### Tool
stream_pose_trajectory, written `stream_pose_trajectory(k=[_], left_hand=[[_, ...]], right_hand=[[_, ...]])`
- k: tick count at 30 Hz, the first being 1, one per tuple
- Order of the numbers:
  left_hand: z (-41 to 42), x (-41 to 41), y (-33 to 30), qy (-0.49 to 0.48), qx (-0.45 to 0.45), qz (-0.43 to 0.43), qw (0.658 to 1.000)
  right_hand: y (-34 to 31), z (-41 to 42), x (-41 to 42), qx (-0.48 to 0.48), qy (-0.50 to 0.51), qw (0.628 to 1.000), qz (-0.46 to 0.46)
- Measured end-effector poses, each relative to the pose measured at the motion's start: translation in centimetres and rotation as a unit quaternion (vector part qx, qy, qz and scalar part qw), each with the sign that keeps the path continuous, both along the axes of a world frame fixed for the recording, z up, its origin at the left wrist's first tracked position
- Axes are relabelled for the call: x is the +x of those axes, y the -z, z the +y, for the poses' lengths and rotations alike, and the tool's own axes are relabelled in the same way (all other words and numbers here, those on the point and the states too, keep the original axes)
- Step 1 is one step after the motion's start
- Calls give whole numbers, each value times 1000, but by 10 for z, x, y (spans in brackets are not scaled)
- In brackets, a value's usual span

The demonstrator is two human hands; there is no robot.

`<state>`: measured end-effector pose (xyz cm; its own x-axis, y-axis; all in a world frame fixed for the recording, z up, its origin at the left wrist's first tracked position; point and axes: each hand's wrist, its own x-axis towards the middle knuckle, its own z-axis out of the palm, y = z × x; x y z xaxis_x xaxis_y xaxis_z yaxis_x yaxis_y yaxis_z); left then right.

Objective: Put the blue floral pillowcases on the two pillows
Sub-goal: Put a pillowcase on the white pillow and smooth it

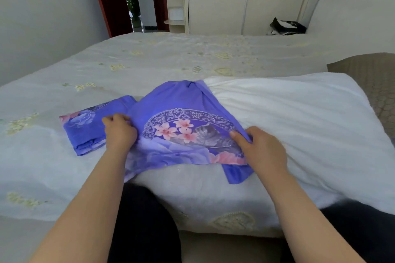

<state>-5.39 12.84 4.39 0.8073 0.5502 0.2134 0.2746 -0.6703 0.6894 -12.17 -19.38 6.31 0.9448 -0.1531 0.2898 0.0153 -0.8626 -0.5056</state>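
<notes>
Both hands [119, 132] [263, 151] on crumpled floral pillowcase [181, 113].

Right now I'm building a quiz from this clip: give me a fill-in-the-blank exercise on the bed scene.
1. Both hands grip the edge of a ____ floral pillowcase.
2. That pillowcase covers one end of a ____ pillow.
3. The folded pillowcase lies on the bed beside the ____ hand, not the right hand.

Missing words: blue; white; left

The white pillow [299, 126] has its left end hidden under the blue pillowcase [181, 113]. At the right edge of the frame, the tan pillow [372, 74] is cut off. The left hand [119, 132] covers part of the folded pillowcase [85, 130].
</notes>
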Motion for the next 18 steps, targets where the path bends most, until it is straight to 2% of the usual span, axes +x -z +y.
stream_pose_trajectory(k=[2, 4, 5, 7, 10, 13, 16, 18], left_hand=[[-3, -1, -22, 26, 14, -82, 996], [-14, 2, -44, 78, -6, -88, 993], [-23, 4, -51, 105, 4, -56, 993], [-40, 4, -54, 160, 87, 22, 983], [-60, -4, -41, 261, 158, 83, 949], [-64, -19, -41, 351, 208, 143, 902], [-60, -29, -49, 423, 222, 194, 857], [-59, -34, -51, 448, 228, 232, 833]], right_hand=[[-24, 2, 0, -71, 3, 997, 26], [-45, 9, 7, -123, -3, 992, 34], [-53, 16, 13, -135, -8, 990, 30], [-65, 28, 32, -146, -24, 989, 21], [-75, 47, 68, -150, -61, 986, 47], [-81, 68, 105, -222, -59, 969, 91], [-91, 80, 134, -235, -36, 971, 2], [-92, 81, 145, -214, -70, 973, -51]])
